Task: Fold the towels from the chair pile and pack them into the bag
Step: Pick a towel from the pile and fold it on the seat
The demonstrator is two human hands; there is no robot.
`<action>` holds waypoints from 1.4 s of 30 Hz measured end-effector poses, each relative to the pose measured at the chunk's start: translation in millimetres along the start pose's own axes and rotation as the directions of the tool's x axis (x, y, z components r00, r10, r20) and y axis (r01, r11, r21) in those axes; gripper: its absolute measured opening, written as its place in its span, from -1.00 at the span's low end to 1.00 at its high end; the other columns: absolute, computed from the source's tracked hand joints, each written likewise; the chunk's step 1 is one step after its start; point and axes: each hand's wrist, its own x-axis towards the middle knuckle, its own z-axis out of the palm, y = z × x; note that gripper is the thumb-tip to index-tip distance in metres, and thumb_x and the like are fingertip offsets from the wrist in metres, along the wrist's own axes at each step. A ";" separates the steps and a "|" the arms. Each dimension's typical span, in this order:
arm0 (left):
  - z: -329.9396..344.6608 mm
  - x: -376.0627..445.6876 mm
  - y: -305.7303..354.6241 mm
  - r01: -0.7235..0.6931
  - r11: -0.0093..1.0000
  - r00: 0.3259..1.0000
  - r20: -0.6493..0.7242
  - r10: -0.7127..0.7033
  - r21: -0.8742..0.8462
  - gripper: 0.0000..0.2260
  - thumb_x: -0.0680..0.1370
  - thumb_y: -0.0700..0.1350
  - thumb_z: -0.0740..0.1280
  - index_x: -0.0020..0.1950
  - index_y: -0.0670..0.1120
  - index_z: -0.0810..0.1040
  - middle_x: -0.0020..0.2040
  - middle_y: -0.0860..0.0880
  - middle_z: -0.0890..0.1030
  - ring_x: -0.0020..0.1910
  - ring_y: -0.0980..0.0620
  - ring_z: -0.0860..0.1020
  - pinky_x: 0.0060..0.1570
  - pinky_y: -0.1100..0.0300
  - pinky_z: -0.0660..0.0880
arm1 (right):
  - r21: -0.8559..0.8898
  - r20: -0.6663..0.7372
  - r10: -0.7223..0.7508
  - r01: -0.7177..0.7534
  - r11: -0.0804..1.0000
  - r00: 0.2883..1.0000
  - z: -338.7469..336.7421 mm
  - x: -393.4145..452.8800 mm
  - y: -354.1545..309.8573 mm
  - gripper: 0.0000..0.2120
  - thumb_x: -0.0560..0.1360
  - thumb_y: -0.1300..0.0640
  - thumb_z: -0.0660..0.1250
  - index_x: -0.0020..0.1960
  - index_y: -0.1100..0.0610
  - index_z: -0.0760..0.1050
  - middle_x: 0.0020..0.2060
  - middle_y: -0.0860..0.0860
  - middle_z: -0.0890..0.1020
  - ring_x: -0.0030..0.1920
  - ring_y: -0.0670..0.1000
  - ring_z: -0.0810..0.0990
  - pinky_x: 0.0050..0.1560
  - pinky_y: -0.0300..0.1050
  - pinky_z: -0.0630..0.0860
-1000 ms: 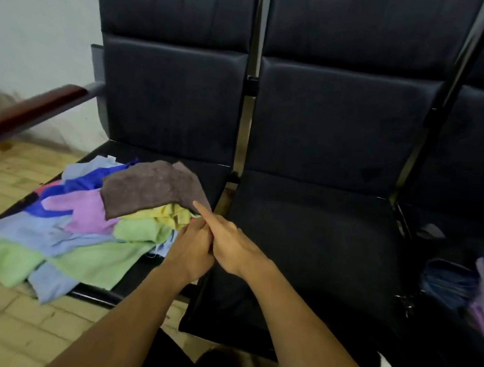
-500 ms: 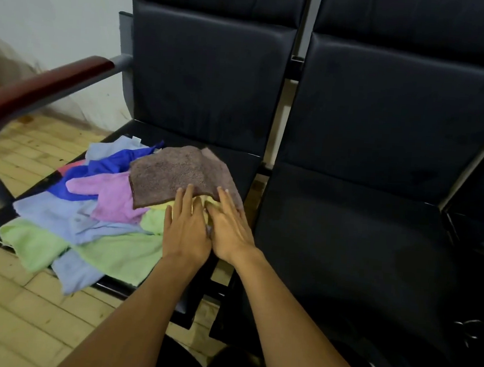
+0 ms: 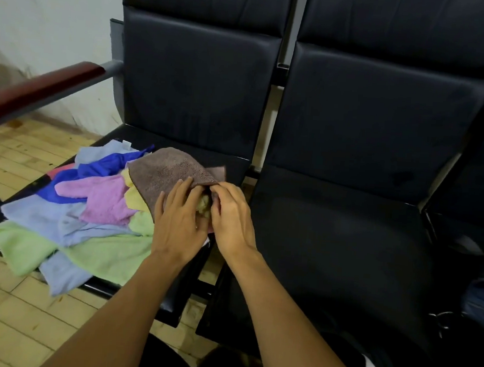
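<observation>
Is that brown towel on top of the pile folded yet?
Not neatly: the brown towel lies rumpled over the pile, one corner sticking out, both hands at its edge.
</observation>
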 end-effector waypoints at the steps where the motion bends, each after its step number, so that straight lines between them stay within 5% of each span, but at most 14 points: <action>1: -1.0 -0.7 3.8 -0.034 0.999 0.999 -0.028 0.034 -0.019 -0.49 0.46 -0.22 0.43 0.39 -0.14 0.39 0.41 -0.21 0.42 0.42 -0.24 0.37 0.37 -0.32 0.26 | 0.003 -0.032 -0.026 0.026 1.000 0.999 -7.0 -1.9 2.9 -0.69 0.54 0.37 0.31 0.28 0.31 0.54 0.20 0.20 0.56 0.23 0.10 0.53 0.26 -0.18 0.43; 6: -9.3 -2.7 24.6 0.083 0.991 0.976 -0.192 -0.103 -0.107 -0.54 0.48 -0.29 0.45 0.34 -0.29 0.41 0.25 -0.32 0.51 0.22 -0.35 0.49 0.20 -0.23 0.41 | -0.024 -0.161 -0.167 0.166 0.986 0.973 -58.6 -12.5 12.7 -0.87 0.40 0.40 0.37 -0.13 0.21 0.56 -0.16 0.06 0.57 -0.05 0.05 0.52 -0.12 -0.13 0.51; 10: -18.8 -6.3 40.7 0.039 0.983 0.959 -0.270 -0.087 -0.178 -0.62 0.41 -0.47 0.41 0.21 -0.39 0.45 -0.04 -0.40 0.58 -0.11 -0.40 0.58 -0.05 -0.22 0.51 | -0.069 -0.163 -0.160 0.151 0.986 0.974 -111.1 -23.1 23.3 -0.79 0.42 0.42 0.34 -0.01 0.20 0.51 -0.10 0.06 0.52 -0.05 0.04 0.51 -0.20 -0.11 0.50; 13: -21.0 -8.4 56.5 0.094 0.980 0.964 -0.228 -0.134 -0.176 -0.47 0.43 -0.40 0.43 0.37 -0.27 0.37 -0.08 -0.29 0.58 -0.15 -0.27 0.57 -0.10 -0.14 0.50 | -0.175 -0.045 -0.064 0.055 0.983 0.997 -150.2 -32.3 43.2 -0.71 0.49 0.39 0.32 0.19 0.21 0.57 0.03 0.08 0.56 0.09 0.04 0.49 0.03 -0.09 0.54; 17: -26.2 -10.1 78.8 -0.075 0.969 0.956 -0.292 0.003 -0.236 -0.79 0.56 -0.31 0.27 0.14 -0.20 0.62 -0.16 -0.22 0.66 -0.22 -0.22 0.59 -0.17 0.00 0.47 | -0.369 0.198 0.170 -0.088 0.925 0.965 -195.6 -55.8 69.7 -0.82 0.58 0.23 0.28 0.12 0.16 0.61 0.02 0.04 0.53 0.13 -0.01 0.42 0.04 -0.11 0.49; 21: -25.8 -22.4 110.7 -0.099 0.894 0.987 -0.161 0.031 -0.437 -0.77 0.60 -0.31 0.23 0.11 -0.10 0.63 -0.14 -0.02 0.65 -0.29 0.13 0.53 -0.23 0.42 0.41 | -0.479 0.141 0.273 -0.176 0.860 0.952 -233.5 -95.0 85.4 -0.81 0.61 0.07 0.23 0.04 0.11 0.58 -0.08 0.00 0.55 0.04 0.03 0.52 -0.06 -0.04 0.48; 25: -33.2 -35.6 132.6 0.036 0.757 0.999 0.008 -0.040 -0.653 -0.80 0.66 -0.19 0.16 -0.01 -0.04 0.56 -0.47 -0.05 0.56 -0.60 0.07 0.51 -0.57 0.29 0.45 | -0.499 -0.032 0.282 -0.260 0.827 0.959 -273.1 -127.1 99.1 -0.68 0.66 -0.08 0.18 -0.15 0.07 0.51 -0.21 -0.02 0.56 -0.14 0.09 0.57 -0.21 0.00 0.44; 28: -36.7 -42.7 144.5 0.154 0.727 0.976 0.217 -0.007 -0.669 -0.78 0.69 -0.11 0.13 -0.07 -0.12 0.49 -0.60 -0.12 0.47 -0.70 -0.02 0.42 -0.70 0.30 0.29 | -0.300 -0.127 0.313 -0.337 0.893 0.941 -295.9 -152.4 105.7 -0.61 0.60 -0.13 0.28 -0.35 -0.01 0.43 -0.47 -0.08 0.47 -0.40 -0.01 0.49 -0.34 0.02 0.41; 30: -36.9 -45.5 146.7 0.264 0.660 0.937 0.350 -0.001 -0.704 -0.76 0.69 -0.10 0.12 -0.05 -0.17 0.50 -0.59 -0.13 0.44 -0.73 -0.04 0.37 -0.70 0.33 0.23 | -0.097 -0.107 0.356 -0.366 0.926 0.928 -304.3 -168.9 106.9 -0.70 0.58 -0.05 0.34 -0.29 0.03 0.54 -0.51 -0.05 0.51 -0.50 -0.06 0.47 -0.38 -0.02 0.45; 33: -36.6 -48.9 144.0 0.455 0.623 0.808 0.589 0.011 -0.636 -0.72 0.69 -0.04 0.12 0.03 -0.19 0.53 -0.52 -0.13 0.44 -0.72 -0.02 0.31 -0.67 0.33 0.20 | 0.074 -0.004 0.445 -0.443 0.893 0.896 -315.7 -185.0 112.9 -0.87 0.61 0.10 0.33 -0.08 0.10 0.59 -0.50 0.06 0.58 -0.58 0.02 0.50 -0.49 -0.14 0.45; 37: -37.6 -54.4 139.6 0.538 0.774 0.494 0.869 0.030 -0.333 -0.72 0.70 -0.05 0.08 0.16 -0.14 0.52 -0.45 -0.16 0.55 -0.66 0.01 0.41 -0.71 0.31 0.22 | 0.215 0.171 0.532 -0.559 0.801 0.829 -323.1 -190.4 123.4 -0.84 0.67 0.17 0.20 0.03 0.21 0.51 -0.55 0.08 0.56 -0.60 0.03 0.52 -0.61 -0.17 0.39; 39: -31.6 -55.0 135.9 0.562 0.786 0.395 0.918 0.020 -0.259 -0.72 0.70 -0.06 0.07 0.17 -0.15 0.52 -0.36 -0.21 0.60 -0.59 -0.04 0.51 -0.68 0.27 0.32 | 0.216 0.281 0.568 -0.628 0.748 0.774 -317.9 -188.5 129.9 -0.83 0.68 0.17 0.17 -0.01 0.22 0.47 -0.50 0.09 0.58 -0.52 0.09 0.61 -0.57 -0.15 0.47; 40: -25.7 -53.9 133.1 0.574 0.775 0.410 0.912 0.008 -0.265 -0.74 0.70 -0.08 0.08 0.14 -0.16 0.53 -0.28 -0.24 0.63 -0.49 -0.11 0.60 -0.59 0.19 0.45 | 0.199 0.318 0.587 -0.658 0.727 0.745 -312.9 -186.4 135.1 -0.82 0.68 0.17 0.17 -0.05 0.21 0.45 -0.44 0.11 0.58 -0.44 0.14 0.66 -0.51 -0.11 0.54; 42: -8.8 -45.9 127.9 0.450 0.800 0.647 0.763 0.014 -0.396 -0.76 0.68 -0.12 0.13 0.00 -0.15 0.57 -0.09 -0.29 0.65 -0.18 -0.22 0.66 -0.15 -0.07 0.61 | 0.111 0.267 0.591 -0.634 0.766 0.761 -305.3 -177.7 144.6 -0.80 0.67 0.17 0.20 -0.11 0.18 0.46 -0.31 0.12 0.57 -0.27 0.15 0.70 -0.30 -0.01 0.64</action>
